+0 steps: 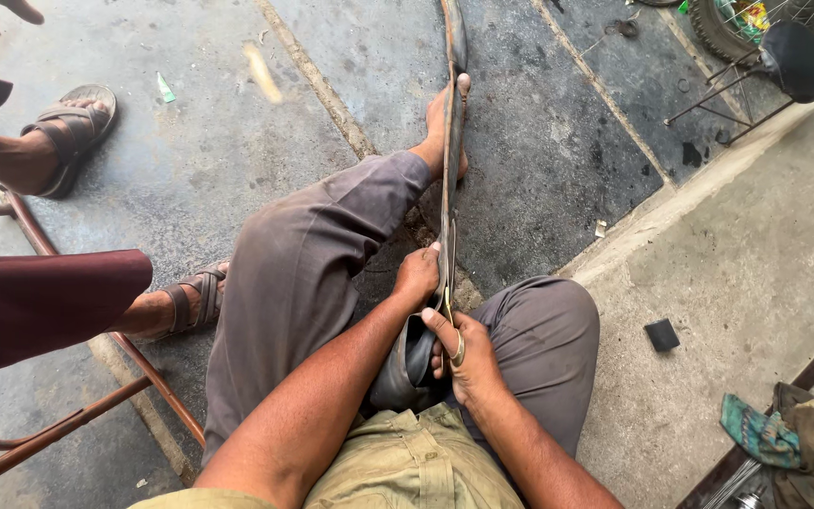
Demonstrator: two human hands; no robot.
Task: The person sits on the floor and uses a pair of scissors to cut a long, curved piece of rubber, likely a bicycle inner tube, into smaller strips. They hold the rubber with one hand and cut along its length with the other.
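Seated on the floor, the person stretches a black rubber inner tube (450, 141) away from the body, and it runs as a narrow flat strip from the lap out to the far edge of the view. The bare foot (445, 123) presses against the strip at the far end and keeps it taut. The left hand (416, 275) is closed around the strip just above the knees, thumb and fingers wrapped over its edge. The right hand (463, 358), with a ring on one finger, pinches the slack part of the tube near the lap, where the rubber folds into a loose loop between the thighs.

To do this well, I judge that the strip should stay straight and evenly tight between foot and hands, so any flaw in the rubber shows along the edge. The foot should hold flat against the tube so that it cannot slip sideways. Both grips look best kept close together, with the fingers feeling along the surface.

At the left sits another person on a metal-framed seat (68, 415), with sandalled feet (190, 300) near the worker's knee. At the far right stands a wheel (756, 24) beside a dark saddle (796, 58). Crumpled rags (784, 434) lie at the near right, and a small black patch (661, 335) rests on the lighter concrete.
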